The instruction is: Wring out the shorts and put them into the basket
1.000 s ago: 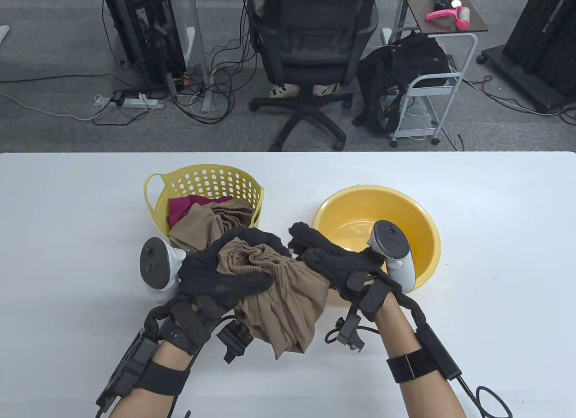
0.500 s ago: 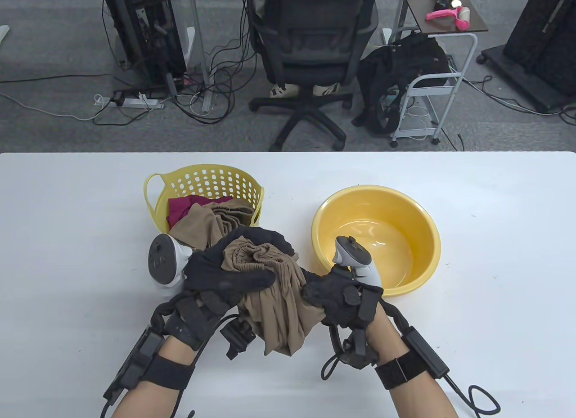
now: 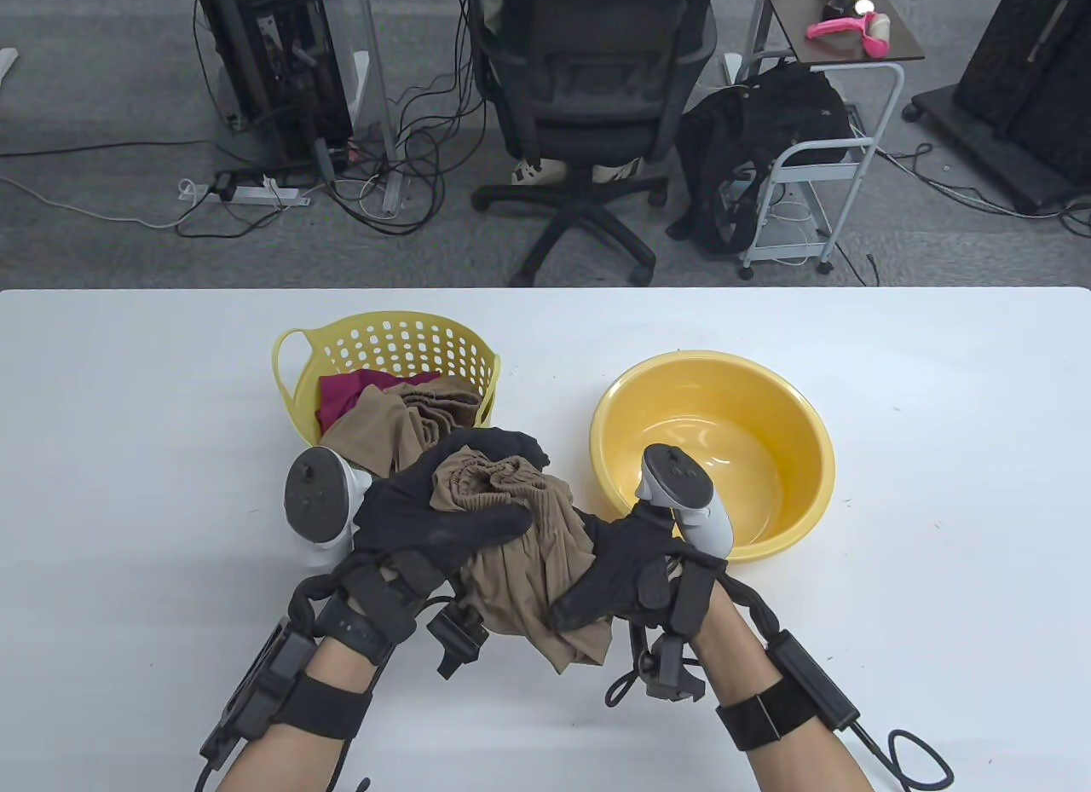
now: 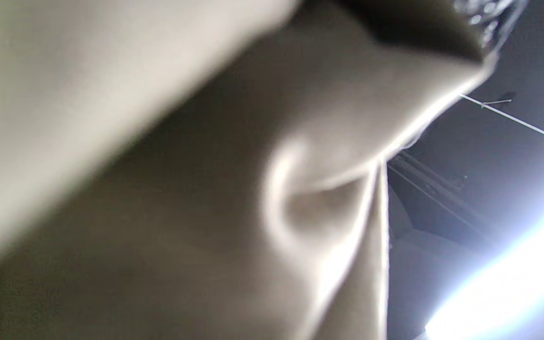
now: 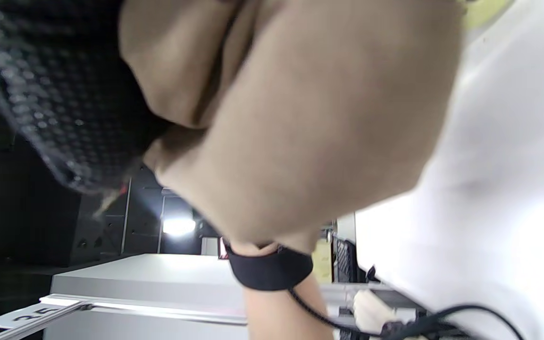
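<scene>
The yellow basket (image 3: 388, 349) stands at the left of the white surface (image 3: 938, 485), already holding tan and maroon cloth. Just in front, the left hand (image 3: 435, 523) clamps the gathered waistband of the tan shorts (image 3: 533, 570) (bunched, held above the surface), and the right hand (image 3: 618, 575) grips their lower part beside the yellow basin (image 3: 771, 417).
</scene>
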The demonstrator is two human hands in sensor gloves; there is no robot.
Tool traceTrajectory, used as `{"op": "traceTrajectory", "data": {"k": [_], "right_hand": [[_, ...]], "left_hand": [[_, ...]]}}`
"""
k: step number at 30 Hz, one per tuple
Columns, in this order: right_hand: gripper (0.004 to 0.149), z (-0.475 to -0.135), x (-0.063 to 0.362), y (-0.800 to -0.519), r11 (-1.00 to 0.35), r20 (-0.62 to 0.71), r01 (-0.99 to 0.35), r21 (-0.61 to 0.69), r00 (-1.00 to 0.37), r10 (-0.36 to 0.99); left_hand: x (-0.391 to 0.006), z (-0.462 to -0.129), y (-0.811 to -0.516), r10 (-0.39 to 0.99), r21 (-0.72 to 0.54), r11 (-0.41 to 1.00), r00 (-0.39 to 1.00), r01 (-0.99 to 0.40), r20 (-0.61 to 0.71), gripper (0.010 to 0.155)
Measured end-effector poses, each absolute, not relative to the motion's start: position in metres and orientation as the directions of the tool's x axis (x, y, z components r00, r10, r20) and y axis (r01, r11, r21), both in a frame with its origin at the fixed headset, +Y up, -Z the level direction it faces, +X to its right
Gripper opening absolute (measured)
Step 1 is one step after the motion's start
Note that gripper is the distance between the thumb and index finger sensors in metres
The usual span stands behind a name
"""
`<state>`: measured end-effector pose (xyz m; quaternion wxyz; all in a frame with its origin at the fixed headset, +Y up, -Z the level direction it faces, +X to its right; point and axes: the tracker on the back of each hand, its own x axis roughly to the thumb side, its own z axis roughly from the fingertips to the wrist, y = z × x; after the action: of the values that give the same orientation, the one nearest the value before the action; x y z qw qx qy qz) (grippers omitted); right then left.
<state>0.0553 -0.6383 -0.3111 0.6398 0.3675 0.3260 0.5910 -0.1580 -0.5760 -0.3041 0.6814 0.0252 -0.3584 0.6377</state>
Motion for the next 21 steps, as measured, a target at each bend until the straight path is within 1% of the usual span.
{"op": "traceTrajectory", "data": {"k": [2,5,6,9,15,21], "right_hand": [[0.109,-0.310,0.057,-0.634,-0.039,0.084,-0.592,0.805,0.048,0.995],[0.104,-0.308,0.058,-0.629,-0.093,0.135,-0.652,0.752,0.014,0.991],[0.103,-0.307,0.059,-0.626,-0.129,0.159,-0.667,0.734,-0.016,0.987],[0.101,-0.306,0.061,-0.621,-0.219,0.229,-0.688,0.692,-0.079,0.970],[0.098,-0.302,0.060,-0.615,-0.382,0.330,-0.704,0.598,-0.217,0.919],[0.091,-0.298,0.060,-0.606,-0.568,0.441,-0.710,0.415,-0.390,0.809]], "left_hand": [[-0.160,-0.305,-0.578,0.854,-0.415,0.189,-0.059,-0.890,0.516,0.064],[-0.163,-0.306,-0.580,0.857,-0.390,0.211,-0.022,-0.896,0.514,0.064],[-0.164,-0.306,-0.581,0.858,-0.390,0.217,-0.016,-0.895,0.514,0.064],[-0.165,-0.305,-0.584,0.862,-0.376,0.226,0.004,-0.899,0.507,0.064],[-0.166,-0.305,-0.587,0.852,-0.334,0.306,0.100,-0.891,0.514,0.062],[-0.166,-0.304,-0.590,0.836,-0.271,0.375,0.197,-0.886,0.513,0.062]]}}
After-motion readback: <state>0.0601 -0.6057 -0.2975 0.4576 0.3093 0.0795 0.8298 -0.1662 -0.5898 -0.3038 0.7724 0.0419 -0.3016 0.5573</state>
